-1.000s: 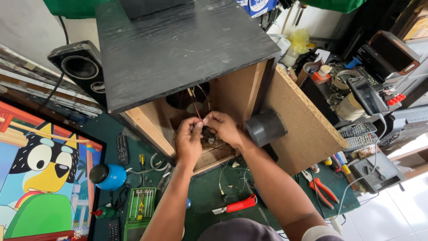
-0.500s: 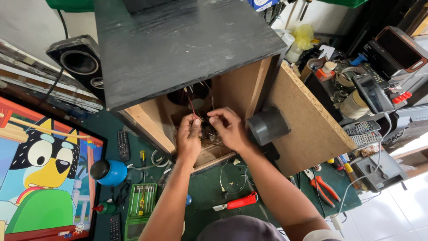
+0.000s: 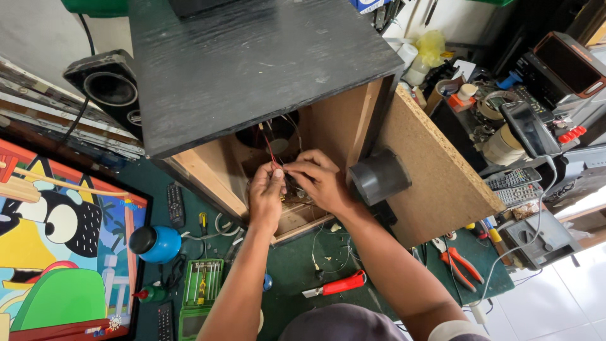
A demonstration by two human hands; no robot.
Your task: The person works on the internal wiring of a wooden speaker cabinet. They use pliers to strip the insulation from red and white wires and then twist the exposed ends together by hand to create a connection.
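A large black speaker cabinet (image 3: pixel 252 63) lies open toward me, its bare wood inside showing. Both my hands reach into the opening. My left hand (image 3: pixel 266 194) pinches thin red and light wires (image 3: pixel 270 146) that run up to the dark speaker driver (image 3: pixel 268 134) inside. My right hand (image 3: pixel 320 181) meets it fingertip to fingertip on the same wires. What lies under the fingers is hidden. The cabinet's chipboard back panel (image 3: pixel 435 177) leans off to the right, with a black port tube (image 3: pixel 379 177) on it.
A small black speaker (image 3: pixel 108 88) stands at the left, beside a colourful cartoon picture (image 3: pixel 57 252). On the green mat lie a blue round object (image 3: pixel 151 243), a green screwdriver case (image 3: pixel 202 284), a red-handled knife (image 3: pixel 338 284) and red pliers (image 3: pixel 464 265). Cluttered electronics fill the right.
My hands stay inside the cabinet, shifting slightly on the wires. The view has tilted a little, so the cabinet sits lower in the frame.
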